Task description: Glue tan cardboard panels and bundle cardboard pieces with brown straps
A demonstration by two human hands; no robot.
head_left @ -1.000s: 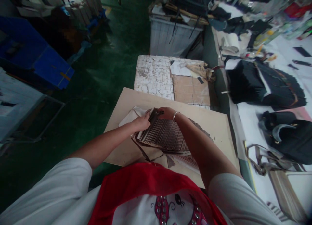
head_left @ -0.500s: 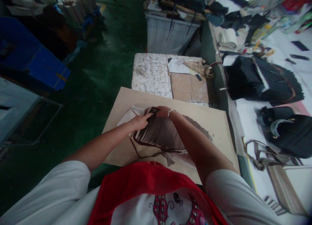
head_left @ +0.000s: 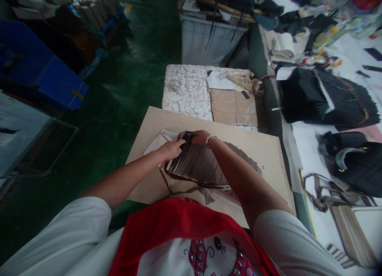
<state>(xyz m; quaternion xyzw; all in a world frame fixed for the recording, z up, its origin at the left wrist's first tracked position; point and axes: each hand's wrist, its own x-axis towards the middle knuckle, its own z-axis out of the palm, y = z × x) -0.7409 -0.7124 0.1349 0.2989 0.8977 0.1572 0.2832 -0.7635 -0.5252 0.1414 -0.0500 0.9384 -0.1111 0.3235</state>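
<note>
**Fanned stack of brown cut pieces, on board, both hands applied**

Principal item: fanned stack of brown pieces (head_left: 205, 166), thin and flat, overlapped like a spread deck. It lies on a beige board (head_left: 265, 148) that serves as the worktop, at its middle and directly in front of the person. The fan runs from the far-left end towards the near right. A white sheet (head_left: 155, 142) shows from under the far-left end.

Left hand (head_left: 170, 149): at the far-left end of the stack, fingers bent together, tips against the edges of the pieces. Whether they pinch a piece cannot be told.

Right hand (head_left: 200, 137): at the far end of the stack, just beside the left hand, fingers curled down onto the top pieces. The tips are hidden, so the grip cannot be told. A bracelet (head_left: 210, 138) is on the wrist.

Surroundings:
- Far of the board, a white cracked block (head_left: 186, 89) with a cardboard sheet (head_left: 234, 106) on its right part.
- Beyond that, a grey crate (head_left: 203, 43).
- Right, black bags (head_left: 316, 96) on a long cluttered table.
- Left, a green floor (head_left: 134, 81) and a blue box (head_left: 58, 83).
</note>
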